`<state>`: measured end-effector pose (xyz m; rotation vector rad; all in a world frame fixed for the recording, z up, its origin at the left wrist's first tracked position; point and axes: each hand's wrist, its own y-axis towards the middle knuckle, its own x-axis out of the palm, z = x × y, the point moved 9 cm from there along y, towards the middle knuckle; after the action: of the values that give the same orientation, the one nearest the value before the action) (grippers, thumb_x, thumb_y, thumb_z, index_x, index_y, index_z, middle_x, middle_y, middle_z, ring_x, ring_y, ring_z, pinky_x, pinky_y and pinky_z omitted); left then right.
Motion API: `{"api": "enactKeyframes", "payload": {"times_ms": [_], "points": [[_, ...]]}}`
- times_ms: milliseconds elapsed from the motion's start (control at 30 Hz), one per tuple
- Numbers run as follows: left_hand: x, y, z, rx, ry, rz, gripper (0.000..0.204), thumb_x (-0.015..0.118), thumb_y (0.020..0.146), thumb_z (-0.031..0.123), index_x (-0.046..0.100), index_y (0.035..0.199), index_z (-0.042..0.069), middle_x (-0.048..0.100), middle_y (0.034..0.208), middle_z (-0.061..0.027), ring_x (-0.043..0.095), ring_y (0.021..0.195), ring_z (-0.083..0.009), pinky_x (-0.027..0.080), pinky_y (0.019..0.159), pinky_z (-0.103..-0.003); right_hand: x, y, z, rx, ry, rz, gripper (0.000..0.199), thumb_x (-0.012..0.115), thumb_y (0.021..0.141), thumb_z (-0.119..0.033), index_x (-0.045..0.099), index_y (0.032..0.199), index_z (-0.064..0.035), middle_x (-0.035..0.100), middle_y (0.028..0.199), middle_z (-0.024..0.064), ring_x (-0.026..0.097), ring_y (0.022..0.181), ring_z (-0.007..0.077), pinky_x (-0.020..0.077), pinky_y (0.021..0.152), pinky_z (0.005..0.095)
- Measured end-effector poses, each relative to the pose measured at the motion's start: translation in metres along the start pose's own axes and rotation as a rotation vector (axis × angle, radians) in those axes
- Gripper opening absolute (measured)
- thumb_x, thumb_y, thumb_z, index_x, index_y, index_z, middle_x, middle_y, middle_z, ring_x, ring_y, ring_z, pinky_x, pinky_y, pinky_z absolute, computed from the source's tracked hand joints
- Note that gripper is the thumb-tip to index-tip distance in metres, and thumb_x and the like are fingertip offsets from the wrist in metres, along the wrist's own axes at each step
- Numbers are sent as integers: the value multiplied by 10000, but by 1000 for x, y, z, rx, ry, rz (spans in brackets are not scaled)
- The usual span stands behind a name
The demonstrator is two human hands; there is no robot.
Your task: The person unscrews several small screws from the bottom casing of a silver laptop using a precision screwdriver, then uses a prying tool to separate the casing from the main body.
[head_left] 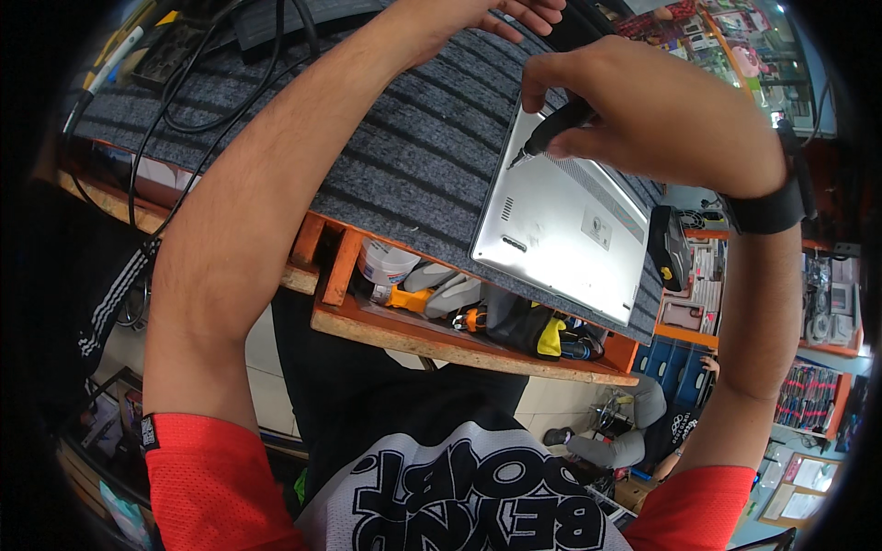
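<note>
A silver laptop (560,234) lies underside up on the grey striped mat, with its vent strip and rubber feet showing. My right hand (643,110) is wrapped round a black screwdriver (562,127), held at a slant over the laptop. Its thin tip points down at the laptop's left edge; whether it sits in a screw is too small to tell. Beyond the laptop, at the top edge of the picture, my left hand (510,16) is partly cut off. Its visible fingers are stretched out and hold nothing that I can see.
An open drawer (478,344) under the mat (404,174) holds a white tub, gloves and tools. Black cables (175,110) run across the left. A black and yellow device (669,248) stands right of the laptop. Another person (643,432) sits at the lower right.
</note>
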<state>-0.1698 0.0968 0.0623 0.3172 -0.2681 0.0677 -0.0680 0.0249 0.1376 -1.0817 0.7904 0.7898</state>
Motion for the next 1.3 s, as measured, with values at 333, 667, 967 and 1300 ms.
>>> {"api": "enactKeyframes", "payload": {"times_ms": [333, 667, 967, 1300], "points": [[0, 0, 1, -7, 4, 7, 703, 519, 1034, 663, 715, 1106, -8, 728, 998, -105, 713, 906, -175, 567, 765, -309, -7, -5, -7, -106, 50, 124, 208, 783, 929, -242, 761, 973, -40, 729, 858, 115, 707, 825, 286, 542, 758, 396], [-1, 0, 2, 1, 6, 3, 708, 507, 1036, 669, 712, 1100, -6, 725, 998, -105, 716, 901, -174, 562, 753, -299, 4, 4, 3, -31, 135, 7, 182, 783, 922, -210, 782, 953, -31, 746, 819, 135, 721, 730, 291, 552, 688, 390], [-6, 0, 4, 12, -23, 34, 729, 457, 1057, 665, 705, 1118, -18, 726, 1006, -114, 718, 906, -172, 560, 747, -287, 8, 12, 6, 138, 42, -155, 196, 796, 905, -207, 788, 984, -28, 753, 835, 143, 725, 748, 306, 553, 699, 378], [-7, -1, 6, 21, -16, 36, 744, 432, 1068, 659, 694, 1143, -33, 722, 1009, -120, 717, 916, -167, 551, 744, -270, 0, 2, 0, -48, 179, 45, 174, 786, 900, -158, 693, 925, -13, 720, 790, 133, 718, 732, 290, 555, 702, 384]]}}
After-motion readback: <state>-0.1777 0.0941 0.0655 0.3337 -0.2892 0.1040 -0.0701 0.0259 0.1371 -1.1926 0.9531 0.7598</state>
